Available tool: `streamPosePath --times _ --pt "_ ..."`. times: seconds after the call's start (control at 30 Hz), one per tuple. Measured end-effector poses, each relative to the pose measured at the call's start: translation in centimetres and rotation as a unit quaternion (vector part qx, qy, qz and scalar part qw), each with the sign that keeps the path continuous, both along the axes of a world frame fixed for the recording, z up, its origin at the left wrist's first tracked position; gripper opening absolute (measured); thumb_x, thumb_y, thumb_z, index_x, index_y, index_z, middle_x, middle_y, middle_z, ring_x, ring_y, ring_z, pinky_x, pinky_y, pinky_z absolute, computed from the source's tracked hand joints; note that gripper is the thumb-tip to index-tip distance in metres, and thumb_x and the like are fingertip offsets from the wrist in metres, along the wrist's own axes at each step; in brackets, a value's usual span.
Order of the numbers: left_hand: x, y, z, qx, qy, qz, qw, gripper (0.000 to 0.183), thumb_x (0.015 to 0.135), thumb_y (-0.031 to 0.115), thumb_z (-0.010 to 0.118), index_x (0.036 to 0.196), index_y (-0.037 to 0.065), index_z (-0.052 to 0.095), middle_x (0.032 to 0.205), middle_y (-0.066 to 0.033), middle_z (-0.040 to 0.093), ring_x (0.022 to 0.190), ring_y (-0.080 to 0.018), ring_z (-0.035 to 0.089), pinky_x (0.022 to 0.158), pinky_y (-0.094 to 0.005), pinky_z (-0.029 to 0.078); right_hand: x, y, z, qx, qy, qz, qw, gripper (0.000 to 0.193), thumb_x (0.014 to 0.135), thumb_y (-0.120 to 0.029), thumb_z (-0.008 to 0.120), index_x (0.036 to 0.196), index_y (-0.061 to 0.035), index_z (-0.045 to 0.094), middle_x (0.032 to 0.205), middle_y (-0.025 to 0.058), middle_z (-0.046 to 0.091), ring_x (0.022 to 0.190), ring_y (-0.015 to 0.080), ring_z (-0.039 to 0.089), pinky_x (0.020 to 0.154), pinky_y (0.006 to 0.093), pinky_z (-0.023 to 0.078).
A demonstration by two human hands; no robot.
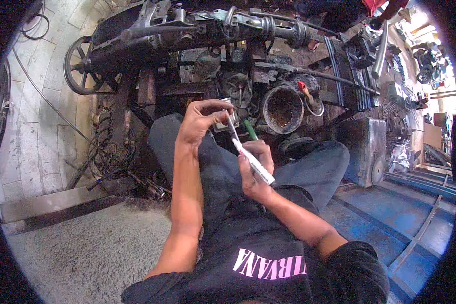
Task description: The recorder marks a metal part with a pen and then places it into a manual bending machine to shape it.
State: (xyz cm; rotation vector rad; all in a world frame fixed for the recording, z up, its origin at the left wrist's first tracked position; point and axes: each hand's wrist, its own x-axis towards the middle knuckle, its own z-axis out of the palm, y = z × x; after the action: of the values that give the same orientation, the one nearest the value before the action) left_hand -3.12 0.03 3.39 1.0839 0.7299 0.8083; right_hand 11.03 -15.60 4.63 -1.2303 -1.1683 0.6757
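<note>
In front of my bent legs, my left hand (pixel 204 120) is closed in a pinch on a thin grey metal piece (pixel 231 125). My right hand (pixel 257 167) wraps round a white marker-like tube (pixel 259 167) with print on its side. The tube's narrow end points up and left and meets the lower end of the metal piece, or lies just in front of it. A green stick-like thing (pixel 250 129) rises just beyond my right fingers; whether they hold it too I cannot tell.
Greasy machinery with a spoked wheel (pixel 81 66) spans the far side. A rusty round pot (pixel 283 109) stands beyond my right hand, near a red-tipped brush-like thing (pixel 304 88). Cables and hoses (pixel 109 147) tangle at left. A grimy metal box (pixel 362 149) stands right.
</note>
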Motion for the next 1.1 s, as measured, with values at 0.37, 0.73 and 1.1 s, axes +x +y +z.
streamPosePath --times 0.37,0.73,1.1 --pt "-0.2 0.0 0.0 -0.018 -0.029 -0.002 0.999 0.019 0.083 0.003 0.077 0.101 -0.002 0.076 0.096 -0.0105 0.075 0.091 -0.0188 0.070 0.086 -0.0323 0.054 0.1 0.3 0.0 -0.027 -0.019 0.003 0.999 0.015 0.098 -0.005 0.056 0.111 -0.0002 0.051 0.096 0.0078 0.054 0.082 0.0117 0.049 0.074 0.0283 0.043" --pt "-0.2 0.1 -0.4 -0.022 -0.070 -0.008 0.997 0.019 0.082 0.001 0.076 0.100 -0.003 0.075 0.096 -0.0116 0.075 0.091 -0.0191 0.070 0.087 -0.0331 0.054 0.0 0.6 -0.5 -0.051 0.020 -0.060 0.997 0.016 0.096 -0.009 0.062 0.108 0.0007 0.057 0.092 0.0113 0.061 0.080 0.0176 0.059 0.072 0.0324 0.048" --pt "-0.2 -0.1 0.0 -0.051 -0.069 0.001 0.996 0.018 0.082 -0.002 0.074 0.100 -0.004 0.075 0.095 -0.0120 0.074 0.091 -0.0200 0.070 0.089 -0.0337 0.054 0.2 0.4 0.3 -0.016 -0.020 0.010 1.000 0.018 0.098 -0.009 0.060 0.111 0.0019 0.056 0.097 0.0113 0.060 0.084 0.0165 0.057 0.076 0.0320 0.048"
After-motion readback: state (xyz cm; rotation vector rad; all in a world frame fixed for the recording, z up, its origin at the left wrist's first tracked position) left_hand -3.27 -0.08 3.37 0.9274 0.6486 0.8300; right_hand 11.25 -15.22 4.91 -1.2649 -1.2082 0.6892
